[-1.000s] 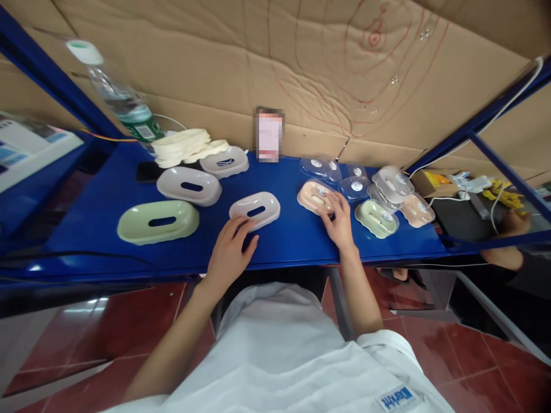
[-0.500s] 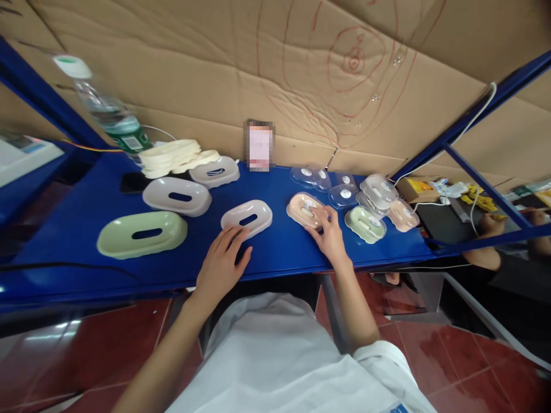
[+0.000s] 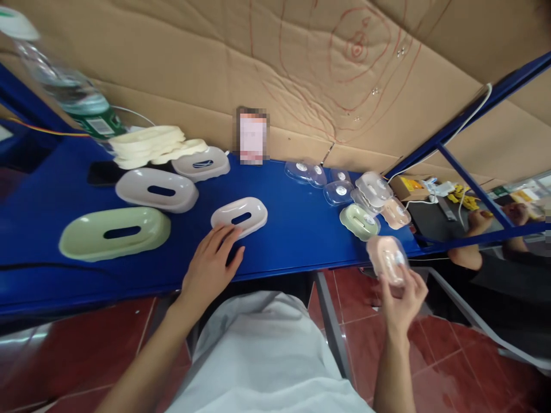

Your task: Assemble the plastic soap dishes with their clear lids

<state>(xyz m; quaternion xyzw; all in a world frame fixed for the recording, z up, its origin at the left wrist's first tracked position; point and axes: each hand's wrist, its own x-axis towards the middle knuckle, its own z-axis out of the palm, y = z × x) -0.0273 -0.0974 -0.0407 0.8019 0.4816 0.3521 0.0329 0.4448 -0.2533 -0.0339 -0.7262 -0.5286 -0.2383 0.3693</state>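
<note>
Pinched in my right hand (image 3: 403, 298) is a pink oval plastic case (image 3: 383, 258) with a clear cover and a round sticker, raised past the table's front edge. My left hand (image 3: 210, 264) lies with fingers stretched out over the near left edge of a white oval plastic cover (image 3: 257, 213) with a slot in its middle. To the left are a larger green slotted cover (image 3: 77, 232) and a greyish-white slotted cover (image 3: 133, 186). Near the held case stand a green case (image 3: 359, 222), a clear-topped white case (image 3: 373, 188) and another pink case (image 3: 396, 213).
Clear plastic covers (image 3: 338, 193) with stickers lie at the back right. Cream-coloured pieces (image 3: 148, 146) are stacked by a water bottle (image 3: 73, 100) at the back left. A blue frame bar (image 3: 477, 186) borders the right side, beyond which another person's hand (image 3: 480, 221) shows.
My right hand has lifted the pink case off the table and carried it right and toward me. My left hand stays at the white cover; the view has shifted slightly.
</note>
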